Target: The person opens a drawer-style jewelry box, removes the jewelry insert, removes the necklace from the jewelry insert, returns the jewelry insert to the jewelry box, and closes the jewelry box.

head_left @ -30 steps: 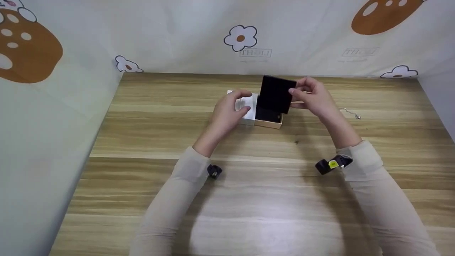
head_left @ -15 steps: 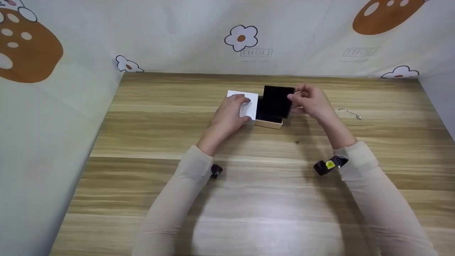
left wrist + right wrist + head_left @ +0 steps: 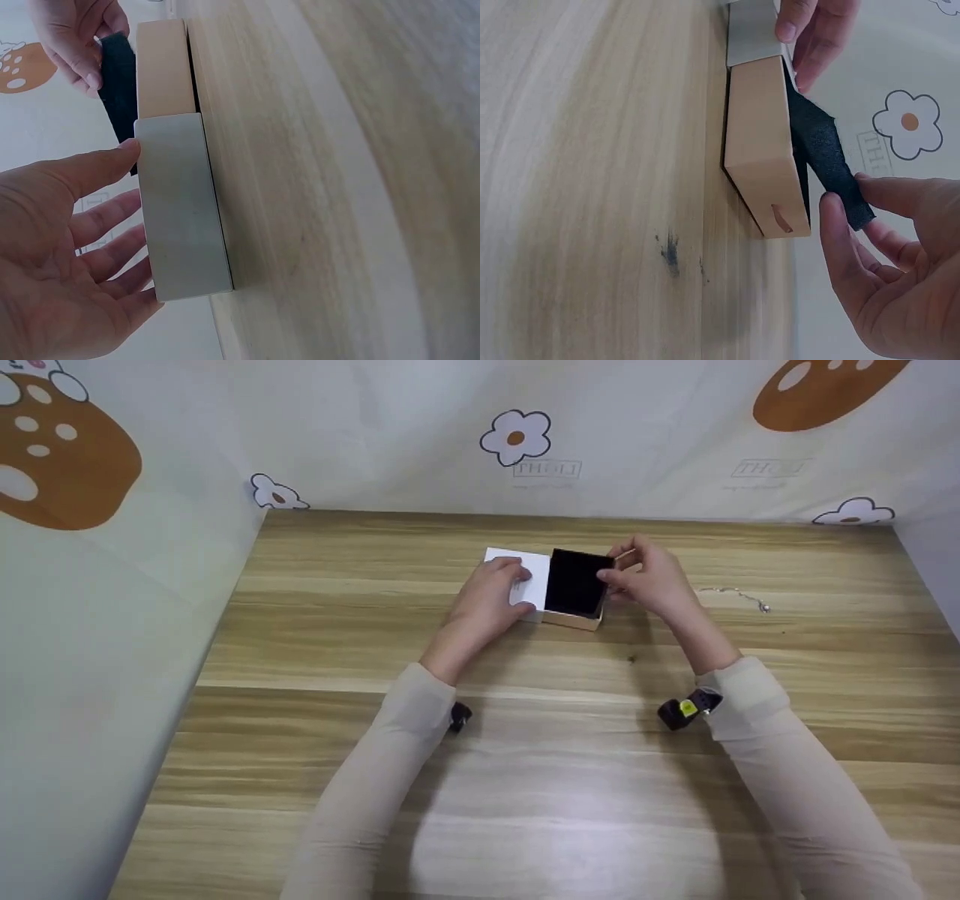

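A small drawer-style box lies at the back of the table, its white sleeve [image 3: 535, 574] on the left and its tan drawer [image 3: 573, 621] pulled out to the right. My left hand [image 3: 486, 596] rests on top of the sleeve with fingers spread, as the left wrist view shows too. With thumb and fingers, my right hand [image 3: 651, 577] pinches the right edge of a black foam pad [image 3: 577, 583]. The pad sits over the drawer's opening, tilted, its right end raised in the right wrist view [image 3: 826, 146]. What lies beneath it is hidden.
A thin silver chain bracelet [image 3: 739, 595] lies on the wooden table [image 3: 555, 780] right of the right hand. Behind the table hangs a pale cloth [image 3: 390, 435] with flower and mushroom prints. A dark mark [image 3: 631, 659] shows on the tabletop.
My right hand has lowered the black pad down and slightly left onto the drawer. The left hand has come down onto the white sleeve.
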Tool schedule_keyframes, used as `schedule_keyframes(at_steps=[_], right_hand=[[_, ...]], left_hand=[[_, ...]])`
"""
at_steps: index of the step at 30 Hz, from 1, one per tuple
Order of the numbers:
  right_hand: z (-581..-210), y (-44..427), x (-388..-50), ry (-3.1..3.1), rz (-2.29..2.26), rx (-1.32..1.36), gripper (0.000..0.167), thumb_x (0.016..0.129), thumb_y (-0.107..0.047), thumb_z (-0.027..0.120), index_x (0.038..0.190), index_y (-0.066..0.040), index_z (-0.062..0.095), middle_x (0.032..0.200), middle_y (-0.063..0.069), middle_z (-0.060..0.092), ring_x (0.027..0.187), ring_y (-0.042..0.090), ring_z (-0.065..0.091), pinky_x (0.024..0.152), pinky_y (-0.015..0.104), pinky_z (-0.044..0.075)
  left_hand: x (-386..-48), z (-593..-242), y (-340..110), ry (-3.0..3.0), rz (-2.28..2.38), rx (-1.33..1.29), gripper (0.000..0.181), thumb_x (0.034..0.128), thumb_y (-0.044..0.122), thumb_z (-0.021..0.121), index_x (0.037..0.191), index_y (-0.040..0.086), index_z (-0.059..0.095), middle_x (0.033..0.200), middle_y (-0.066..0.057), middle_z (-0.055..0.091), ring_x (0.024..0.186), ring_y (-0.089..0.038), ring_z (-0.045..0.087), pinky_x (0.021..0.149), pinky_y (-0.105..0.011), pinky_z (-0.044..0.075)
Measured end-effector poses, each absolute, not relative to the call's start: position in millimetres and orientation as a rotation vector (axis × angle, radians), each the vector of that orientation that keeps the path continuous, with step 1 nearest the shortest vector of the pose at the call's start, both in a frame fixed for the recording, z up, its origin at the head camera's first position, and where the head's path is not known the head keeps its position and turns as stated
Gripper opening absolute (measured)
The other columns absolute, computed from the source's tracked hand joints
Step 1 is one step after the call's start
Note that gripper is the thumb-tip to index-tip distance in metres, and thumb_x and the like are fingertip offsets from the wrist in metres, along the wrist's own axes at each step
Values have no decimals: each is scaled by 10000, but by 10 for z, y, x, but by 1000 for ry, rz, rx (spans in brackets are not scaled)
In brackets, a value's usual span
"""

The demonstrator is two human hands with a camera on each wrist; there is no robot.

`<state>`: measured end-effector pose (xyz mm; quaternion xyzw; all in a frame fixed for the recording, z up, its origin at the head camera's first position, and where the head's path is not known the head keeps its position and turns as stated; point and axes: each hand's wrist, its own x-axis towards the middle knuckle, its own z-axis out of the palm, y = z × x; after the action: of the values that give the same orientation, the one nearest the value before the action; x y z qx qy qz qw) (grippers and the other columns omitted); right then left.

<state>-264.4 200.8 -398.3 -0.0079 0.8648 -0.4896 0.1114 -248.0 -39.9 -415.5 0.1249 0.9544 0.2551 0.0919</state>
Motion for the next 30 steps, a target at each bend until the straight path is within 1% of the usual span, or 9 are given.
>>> schedule_keyframes(at_steps=[2, 5, 7, 9, 12, 16, 22, 27, 30], right_hand=[[-3984, 1992, -2631, 2635, -1329, -49, 343, 930, -134, 691, 1201, 13, 542, 1096, 129, 588, 736, 65, 653, 659, 181, 580], [-3980, 1966, -2612, 2778, -1155, -87, 318, 922, -130, 698, 1185, 19, 600, 1196, 191, 579, 876, 186, 704, 682, 173, 536], [-3979, 1944, -2601, 2846, -1071, -113, 325, 918, -118, 699, 1202, 18, 617, 1221, 210, 570, 975, 277, 713, 738, 234, 547], [-3981, 1917, -2590, 2884, -1048, -142, 342, 911, -86, 701, 1219, 23, 600, 1207, 210, 562, 1049, 342, 700, 815, 328, 570], [-3995, 1882, -2573, 2915, -1037, -190, 299, 906, -46, 698, 1175, 29, 592, 1182, 197, 573, 1050, 361, 697, 876, 432, 579], [-4018, 1867, -2550, 2937, -961, -248, 236, 899, -79, 719, 1082, 40, 628, 1199, 187, 564, 1066, 348, 686, 888, 433, 585], [-4041, 1899, -2538, 2920, -773, -370, 366, 869, -165, 761, 1166, 20, 655, 1252, 196, 547, 1136, 372, 593, 956, 499, 518], [-4034, 1897, -2525, 2942, -694, -435, 349, 866, -167, 755, 1154, 15, 677, 1260, 199, 522, 1161, 393, 532, 1000, 529, 458], [-4025, 1866, -2519, 2980, -663, -477, 374, 878, -219, 746, 1173, 0, 677, 1345, 187, 499, 1246, 398, 489, 1066, 537, 417]], left_hand=[[-2481, -4155, -401, 2840, 760, 374, 463, 916, 268, 717, 1337, 111, 607, 1550, -62, 444, 1469, -241, 359, 1234, -337, 275], [-2479, -4156, -405, 2843, 765, 378, 460, 914, 269, 718, 1331, 110, 610, 1548, -64, 447, 1467, -243, 364, 1232, -336, 277], [-2478, -4160, -408, 2843, 770, 378, 457, 914, 265, 718, 1331, 110, 610, 1549, -63, 449, 1467, -244, 365, 1231, -337, 279], [-2477, -4162, -410, 2845, 772, 376, 456, 915, 260, 717, 1332, 110, 611, 1549, -63, 450, 1466, -245, 369, 1230, -338, 284], [-2479, -4166, -410, 2845, 782, 378, 454, 914, 254, 720, 1330, 105, 614, 1546, -66, 454, 1463, -249, 374, 1226, -338, 291], [-2481, -4173, -409, 2841, 791, 381, 456, 912, 259, 723, 1326, 104, 614, 1545, -69, 454, 1462, -251, 373, 1226, -340, 291], [-2480, -4179, -420, 2840, 816, 385, 449, 914, 251, 720, 1324, 101, 615, 1540, -77, 461, 1461, -256, 373, 1231, -342, 282], [-2478, -4173, -420, 2837, 821, 390, 439, 914, 246, 722, 1316, 101, 619, 1540, -85, 460, 1461, -263, 373, 1233, -349, 279], [-2476, -4172, -416, 2837, 821, 388, 439, 915, 246, 723, 1317, 103, 619, 1539, -85, 463, 1460, -263, 375, 1233, -350, 281]])
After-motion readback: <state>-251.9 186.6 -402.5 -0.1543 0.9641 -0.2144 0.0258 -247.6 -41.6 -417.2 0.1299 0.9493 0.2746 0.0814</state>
